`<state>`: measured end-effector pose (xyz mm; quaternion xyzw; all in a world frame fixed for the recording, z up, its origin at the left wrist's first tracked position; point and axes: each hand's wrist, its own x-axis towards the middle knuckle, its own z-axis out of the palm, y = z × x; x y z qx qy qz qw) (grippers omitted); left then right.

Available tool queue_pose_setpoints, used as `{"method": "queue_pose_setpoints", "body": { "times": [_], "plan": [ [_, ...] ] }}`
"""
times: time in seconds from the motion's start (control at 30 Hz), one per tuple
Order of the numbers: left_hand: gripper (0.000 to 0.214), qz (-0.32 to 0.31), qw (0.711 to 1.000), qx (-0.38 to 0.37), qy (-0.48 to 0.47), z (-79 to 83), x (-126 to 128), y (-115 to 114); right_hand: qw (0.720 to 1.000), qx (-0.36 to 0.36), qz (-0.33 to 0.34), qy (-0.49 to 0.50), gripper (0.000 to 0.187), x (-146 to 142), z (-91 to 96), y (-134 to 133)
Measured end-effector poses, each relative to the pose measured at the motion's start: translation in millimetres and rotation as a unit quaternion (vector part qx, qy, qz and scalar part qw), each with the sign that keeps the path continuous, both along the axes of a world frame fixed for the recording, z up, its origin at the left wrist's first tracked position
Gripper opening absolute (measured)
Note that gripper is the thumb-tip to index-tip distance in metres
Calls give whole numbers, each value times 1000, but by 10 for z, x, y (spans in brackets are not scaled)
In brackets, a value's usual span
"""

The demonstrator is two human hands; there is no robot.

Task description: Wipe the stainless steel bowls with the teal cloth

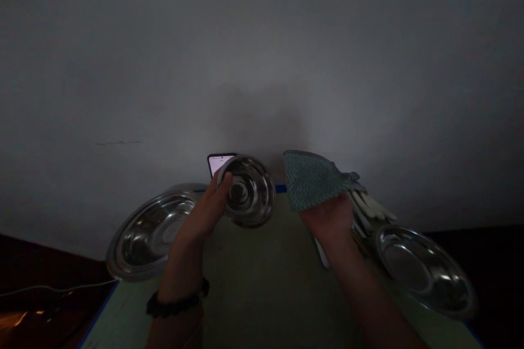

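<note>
1. My left hand [207, 210] grips the small steel bowl [250, 192] by its rim, thumb over the edge and fingers behind. The bowl is held in the air just below the centre of view, tipped so its inside faces me.
2. My right hand [327, 218], at 3 o'clock from the bowl, is closed on a green cloth [313, 179] that stands up from the palm and is clear of the bowl.
3. A phone [219, 162] leans at 11 o'clock behind the bowl. The left plate [147, 237] lies at 8 o'clock, the right plate [423, 270] at 4 o'clock, with cutlery [370, 207] just beyond my right hand.
4. Risk, as I judge it: a rim-only grip on smooth steel could slip, dropping the bowl on the table [254, 283] or knocking the phone.
5. The light is dim, so I could misjudge edges.
</note>
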<state>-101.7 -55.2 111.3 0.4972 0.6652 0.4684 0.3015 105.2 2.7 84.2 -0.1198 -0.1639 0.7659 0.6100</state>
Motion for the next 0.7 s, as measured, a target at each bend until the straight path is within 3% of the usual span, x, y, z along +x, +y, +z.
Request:
{"method": "queue_pose_setpoints", "body": {
  "times": [0.23, 0.43, 0.57, 0.7],
  "plan": [
    [59, -38, 999, -19, -2, 43, 54, -16, 997, 63, 16, 35, 31, -12, -70, 36],
    [53, -48, 999, -9, -6, 64, 113, -15, 999, 9, 47, 17, 33, -145, -178, 4],
    [53, -45, 999, -9, 1, 79, 108, -11, 999, -22, 28, 28, 29, -53, -84, 7],
    [54, -21, 999, -21, 25, 82, 85, -12, 999, -9, -43, 17, 31, 61, 88, 35]
  ]
}}
